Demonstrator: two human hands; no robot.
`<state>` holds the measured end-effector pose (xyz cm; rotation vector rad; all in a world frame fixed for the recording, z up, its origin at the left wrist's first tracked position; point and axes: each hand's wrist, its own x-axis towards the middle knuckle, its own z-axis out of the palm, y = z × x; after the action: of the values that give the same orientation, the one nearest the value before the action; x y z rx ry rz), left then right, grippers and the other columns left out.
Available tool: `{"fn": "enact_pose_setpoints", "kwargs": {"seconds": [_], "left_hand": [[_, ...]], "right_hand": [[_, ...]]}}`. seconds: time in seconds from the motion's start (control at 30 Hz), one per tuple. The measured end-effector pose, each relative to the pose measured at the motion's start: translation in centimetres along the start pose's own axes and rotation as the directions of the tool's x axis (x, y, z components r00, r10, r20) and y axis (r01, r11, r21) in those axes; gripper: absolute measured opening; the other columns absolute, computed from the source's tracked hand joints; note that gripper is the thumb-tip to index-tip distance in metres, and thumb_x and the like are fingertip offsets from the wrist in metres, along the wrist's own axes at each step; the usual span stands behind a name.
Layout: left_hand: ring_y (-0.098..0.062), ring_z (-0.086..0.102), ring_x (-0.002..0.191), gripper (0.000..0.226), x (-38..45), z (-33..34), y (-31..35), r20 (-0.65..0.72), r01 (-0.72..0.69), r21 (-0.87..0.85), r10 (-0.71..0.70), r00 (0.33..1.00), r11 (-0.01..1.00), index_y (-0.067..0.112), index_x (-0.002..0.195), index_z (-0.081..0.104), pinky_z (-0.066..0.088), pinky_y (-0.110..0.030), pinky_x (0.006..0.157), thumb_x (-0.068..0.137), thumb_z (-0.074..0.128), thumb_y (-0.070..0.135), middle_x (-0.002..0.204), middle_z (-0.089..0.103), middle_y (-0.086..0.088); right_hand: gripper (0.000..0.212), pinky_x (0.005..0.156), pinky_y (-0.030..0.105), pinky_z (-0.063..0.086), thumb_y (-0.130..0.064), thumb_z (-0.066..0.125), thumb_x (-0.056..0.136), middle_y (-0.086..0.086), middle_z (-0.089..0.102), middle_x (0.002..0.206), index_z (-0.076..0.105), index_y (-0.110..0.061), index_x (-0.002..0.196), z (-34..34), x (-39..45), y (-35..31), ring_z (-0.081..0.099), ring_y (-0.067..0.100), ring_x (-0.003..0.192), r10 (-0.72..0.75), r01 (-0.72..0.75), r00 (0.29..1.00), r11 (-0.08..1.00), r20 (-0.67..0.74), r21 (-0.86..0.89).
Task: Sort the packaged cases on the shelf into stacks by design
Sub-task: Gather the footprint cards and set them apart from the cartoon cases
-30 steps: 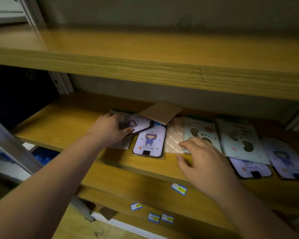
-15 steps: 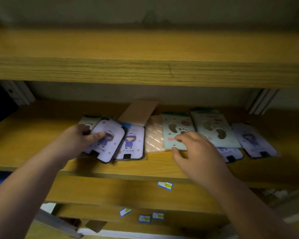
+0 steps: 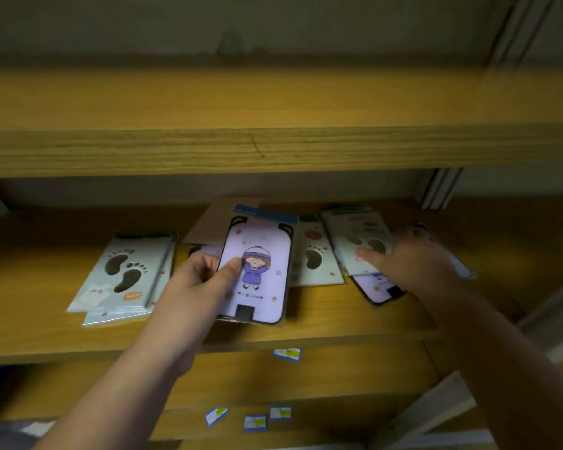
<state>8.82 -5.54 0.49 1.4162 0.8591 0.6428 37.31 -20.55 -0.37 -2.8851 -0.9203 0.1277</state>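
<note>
On the wooden shelf [image 3: 46, 332] lie packaged phone cases. My left hand [image 3: 195, 287] grips a purple case with a cartoon girl [image 3: 260, 271], thumb on its front, held over the shelf's middle. A pale blue footprint case [image 3: 121, 277] lies at the left on another like it. A second footprint case [image 3: 316, 254] lies right of the purple one. My right hand [image 3: 413, 264] rests on a third footprint case [image 3: 358, 241], fingers pressing its edge. Beneath that peeks another purple case [image 3: 379, 289]. A brown card [image 3: 212, 219] lies behind.
An upper shelf board [image 3: 273, 147] overhangs the working shelf closely. Metal uprights [image 3: 439, 186] stand at the back right. Lower shelves carry small blue and yellow price labels [image 3: 286, 355] on their front edges.
My left hand has carried the purple girl case rightward to the middle, uncovering the footprint stack at the left. My right hand has shifted right onto the farther footprint case.
</note>
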Motion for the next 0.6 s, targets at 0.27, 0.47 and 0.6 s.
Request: {"fn": "enact_pose_setpoints", "kwargs": {"seconds": [0.27, 0.47, 0.6], "left_hand": [[-0.022, 0.077, 0.091, 0.026, -0.4, 3.3, 0.5, 0.145, 0.122, -0.22, -0.092, 0.985, 0.968, 0.018, 0.112, 0.068, 0.058, -0.04, 0.08, 0.091, 0.067, 0.033, 0.099, 0.08, -0.005], [-0.022, 0.077, 0.088, 0.021, -0.3, 4.1, 0.0, 0.179, 0.141, -0.266, -0.095, 0.979, 0.954, 0.016, 0.113, 0.066, 0.06, -0.03, 0.063, 0.095, 0.064, 0.025, 0.099, 0.08, -0.007], [-0.02, 0.078, 0.083, 0.015, -1.1, 4.9, -0.1, 0.163, 0.136, -0.271, -0.094, 0.982, 0.953, 0.017, 0.108, 0.066, 0.058, -0.028, 0.058, 0.095, 0.063, 0.025, 0.094, 0.081, -0.005]], "right_hand": [[0.061, 0.1, 0.045, 0.051, -0.037, 0.088, 0.073, 0.007, 0.067, 0.124, 0.065, -0.014, 0.125, -2.8, -0.7, 0.3, 0.063, 0.025, 0.114, -0.006, -0.046, 0.997, 0.785, 0.082, 0.618], [0.03, 0.078, 0.044, 0.06, -0.019, 0.075, 0.085, 0.006, 0.065, 0.105, 0.065, -0.014, 0.113, -3.7, -3.4, 0.5, 0.065, 0.027, 0.097, 0.114, -0.119, 0.991, 0.544, 0.068, 0.83], [0.009, 0.049, 0.023, 0.053, -0.028, 0.059, 0.098, 0.007, 0.064, 0.098, 0.06, -0.024, 0.09, -3.5, -6.9, 2.6, 0.065, 0.017, 0.078, 0.199, -0.105, 0.98, 0.376, 0.031, 0.921]]}}
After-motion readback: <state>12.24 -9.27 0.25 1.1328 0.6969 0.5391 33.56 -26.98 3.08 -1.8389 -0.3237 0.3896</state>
